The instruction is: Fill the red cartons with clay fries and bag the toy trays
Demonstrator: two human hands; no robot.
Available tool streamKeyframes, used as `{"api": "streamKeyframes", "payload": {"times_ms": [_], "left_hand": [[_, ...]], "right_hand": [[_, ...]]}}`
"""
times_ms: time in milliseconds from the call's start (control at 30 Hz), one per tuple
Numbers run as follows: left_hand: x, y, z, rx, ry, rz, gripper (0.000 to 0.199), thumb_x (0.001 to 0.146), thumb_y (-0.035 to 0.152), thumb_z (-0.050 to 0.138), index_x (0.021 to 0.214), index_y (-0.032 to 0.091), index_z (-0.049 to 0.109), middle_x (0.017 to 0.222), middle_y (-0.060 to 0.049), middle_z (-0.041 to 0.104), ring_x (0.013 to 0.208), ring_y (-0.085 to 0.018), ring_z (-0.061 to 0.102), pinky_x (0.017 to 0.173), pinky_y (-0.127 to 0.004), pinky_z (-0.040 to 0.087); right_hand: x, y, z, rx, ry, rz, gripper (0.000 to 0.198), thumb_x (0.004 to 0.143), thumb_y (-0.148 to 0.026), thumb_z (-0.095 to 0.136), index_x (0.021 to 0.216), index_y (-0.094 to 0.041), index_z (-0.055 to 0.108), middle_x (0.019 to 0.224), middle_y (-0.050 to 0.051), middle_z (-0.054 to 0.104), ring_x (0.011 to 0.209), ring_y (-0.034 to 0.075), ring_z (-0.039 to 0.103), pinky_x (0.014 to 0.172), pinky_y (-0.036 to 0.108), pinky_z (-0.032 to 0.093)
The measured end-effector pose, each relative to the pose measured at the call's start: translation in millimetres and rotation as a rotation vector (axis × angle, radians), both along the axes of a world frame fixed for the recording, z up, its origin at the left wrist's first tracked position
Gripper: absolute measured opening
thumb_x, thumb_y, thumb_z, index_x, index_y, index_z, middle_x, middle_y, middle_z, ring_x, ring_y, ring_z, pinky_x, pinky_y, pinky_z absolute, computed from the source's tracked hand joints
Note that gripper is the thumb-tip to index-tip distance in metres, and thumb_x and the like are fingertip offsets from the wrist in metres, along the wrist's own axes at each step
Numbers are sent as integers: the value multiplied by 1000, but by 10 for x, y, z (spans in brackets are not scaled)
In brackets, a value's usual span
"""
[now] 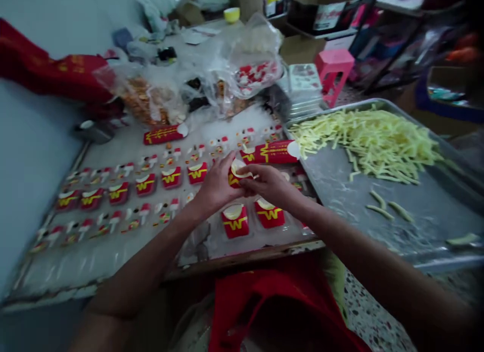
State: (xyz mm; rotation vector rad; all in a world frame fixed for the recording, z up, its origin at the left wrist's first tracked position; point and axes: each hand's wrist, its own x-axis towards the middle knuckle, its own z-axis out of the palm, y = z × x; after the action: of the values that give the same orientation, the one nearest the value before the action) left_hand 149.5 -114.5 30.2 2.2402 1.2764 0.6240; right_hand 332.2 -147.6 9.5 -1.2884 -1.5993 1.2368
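Over the middle of the table, my left hand (215,188) is closed round a small red fry carton (233,180) with a yellow zigzag mark and a whitish inside. My right hand (268,184) meets it at the carton's mouth, fingers pinched on a pale yellow fry strip (247,174). Parts of the carton and strip are hidden by my fingers. Just beyond my hands lies a nested stack of red cartons (272,152). Two separate cartons, one on the left (235,222) and one on the right (269,213), stand in clear plastic trays close below my hands.
A metal tray (340,200) on the right bears a pile of fry strips (370,140) and several loose ones. Rows of cartons (118,193) and small pieces in clear trays fill the left. Plastic bags (151,97) stand behind; a pink stool (335,67) is farther back.
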Motion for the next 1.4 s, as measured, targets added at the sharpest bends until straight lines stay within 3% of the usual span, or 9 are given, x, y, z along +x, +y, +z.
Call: {"api": "streamKeyframes", "payload": {"times_ms": [100,267,400,533,800,900,1033,1200,1400], "left_hand": [[-836,-173,77,-248,-42,5,106,72,35,81,160,25,24,143,-14,58,128,-29,59,105,-45,51],[-1843,-689,-149,-158,213,164,112,62,50,89,156,24,34,154,-17,48,142,-36,46,115,-55,40],[-1904,-1021,-574,-136,436,-16,132,50,56,93,159,19,28,162,-21,33,150,-41,31,123,-63,20],[-1806,-1061,-740,-48,490,-2,123,59,65,86,158,16,30,161,-21,36,152,-40,26,124,-67,6],[-1902,-829,-573,59,404,-7,106,56,74,81,148,32,50,145,-14,57,135,-42,49,114,-62,35],[-1534,-415,-457,96,255,-97,75,77,64,73,144,38,51,135,-8,63,123,-33,59,104,-50,48],[-283,302,-258,253,182,-294,49,91,41,66,138,30,57,128,-9,66,120,-28,58,107,-46,44],[1282,1009,-366,325,277,-365,85,70,53,82,141,16,52,139,-19,57,131,-38,48,112,-53,35],[1589,1345,-608,206,195,-452,63,72,47,76,125,16,61,122,-15,66,117,-33,58,103,-41,46]], "right_hand": [[-415,107,-124,-135,26,161,25,88,-29,67,107,-14,74,67,0,67,60,12,61,57,22,45],[-1057,94,-146,-27,-376,509,18,87,-18,63,95,-15,79,74,3,72,64,13,59,60,24,40],[-1245,-16,-214,129,-602,763,26,89,-12,57,102,-19,79,99,7,75,86,16,64,74,25,42],[-1302,-147,-303,320,-907,708,25,96,-18,52,102,-19,77,112,14,66,86,20,64,71,30,41],[-870,-51,-146,365,-699,411,23,98,-21,54,106,-25,75,100,4,68,80,14,62,68,26,38],[-32,197,-3,275,-800,-47,19,95,-28,59,96,-23,78,94,4,71,79,15,62,68,27,38],[984,443,19,166,-1029,-552,31,95,-41,59,92,-19,81,91,10,71,79,19,60,67,30,35],[1101,604,-181,21,-958,-489,29,93,-36,58,95,-20,81,88,9,73,77,17,60,66,29,32],[1101,662,-254,55,-838,-546,22,93,-30,57,90,-21,77,93,4,72,82,16,59,69,29,32]]}}
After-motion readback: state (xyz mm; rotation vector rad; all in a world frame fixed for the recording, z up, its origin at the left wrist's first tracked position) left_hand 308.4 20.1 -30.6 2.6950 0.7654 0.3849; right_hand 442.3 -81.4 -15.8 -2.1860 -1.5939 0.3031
